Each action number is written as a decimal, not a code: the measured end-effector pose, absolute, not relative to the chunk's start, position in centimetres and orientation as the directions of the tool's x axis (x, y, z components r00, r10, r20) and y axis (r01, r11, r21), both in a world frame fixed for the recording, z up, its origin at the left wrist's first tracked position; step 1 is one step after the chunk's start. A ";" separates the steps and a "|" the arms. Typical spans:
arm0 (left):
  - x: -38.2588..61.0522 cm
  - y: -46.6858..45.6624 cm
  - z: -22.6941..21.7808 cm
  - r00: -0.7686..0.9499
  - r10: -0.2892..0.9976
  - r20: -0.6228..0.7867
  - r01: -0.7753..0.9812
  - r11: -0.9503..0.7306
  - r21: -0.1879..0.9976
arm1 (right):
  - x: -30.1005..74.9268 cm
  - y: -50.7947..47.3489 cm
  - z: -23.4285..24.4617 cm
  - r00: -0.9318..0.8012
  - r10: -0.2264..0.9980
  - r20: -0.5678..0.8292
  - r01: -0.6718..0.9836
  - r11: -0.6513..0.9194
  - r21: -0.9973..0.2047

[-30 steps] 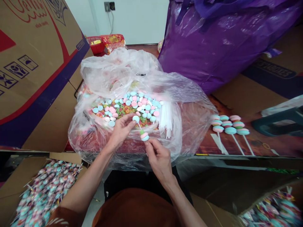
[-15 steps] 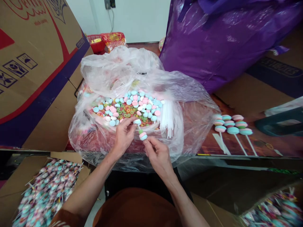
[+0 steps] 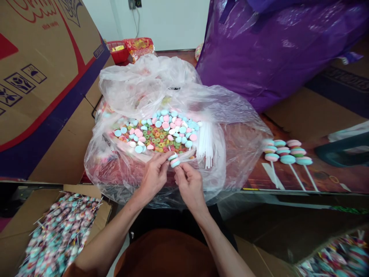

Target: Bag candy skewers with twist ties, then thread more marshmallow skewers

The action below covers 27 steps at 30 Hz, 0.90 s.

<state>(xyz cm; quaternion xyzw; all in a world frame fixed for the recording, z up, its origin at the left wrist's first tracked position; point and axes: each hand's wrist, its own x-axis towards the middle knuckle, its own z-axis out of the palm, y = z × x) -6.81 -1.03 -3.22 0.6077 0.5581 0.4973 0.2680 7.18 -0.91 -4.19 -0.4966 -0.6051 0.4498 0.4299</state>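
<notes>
Between my fingertips is a small stack of blue, pink and white marshmallow candies [image 3: 175,162] on a white stick, whose tip pokes out at the top. My left hand [image 3: 154,175] pinches the upper candy from the left side. Just below and to the right, my right hand [image 3: 190,186] is closed at the bottom of the stack; the stick's lower part is hidden by its fingers. Beyond my hands, loose blue, pink and white marshmallows [image 3: 182,129] and ring-shaped gummies [image 3: 157,135] lie in an open clear plastic bag [image 3: 127,175]. White sticks [image 3: 205,144] lie at its right.
Finished marshmallow pops [image 3: 287,159] rest on the table at right. A large carton [image 3: 66,127] stands left, and a purple bag [image 3: 259,57] back right. Below left is a box of wrapped candies [image 3: 62,231]; more wrapped candies [image 3: 337,257] lie lower right. A red basket [image 3: 118,55] sits behind.
The marshmallow in my left hand has come down onto the stick and now meets the stack. My two hands are closer together. The stick's tip now shows above the top candy.
</notes>
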 end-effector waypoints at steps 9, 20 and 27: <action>-9.6 3.9 -0.9 -0.195 0.897 0.397 0.694 -0.160 0.702 | 8.3 -0.9 -4.4 -0.176 0.981 0.087 0.314 0.139 -0.939; -11.1 7.1 -1.2 -0.132 0.925 0.357 0.807 -0.109 0.581 | 8.1 -1.3 -4.8 -0.180 0.982 0.062 0.325 0.119 -0.938; -10.8 7.6 -1.5 0.049 0.941 0.335 0.883 -0.198 0.426 | 8.1 -1.3 -4.8 -0.168 0.983 0.069 0.313 0.120 -0.942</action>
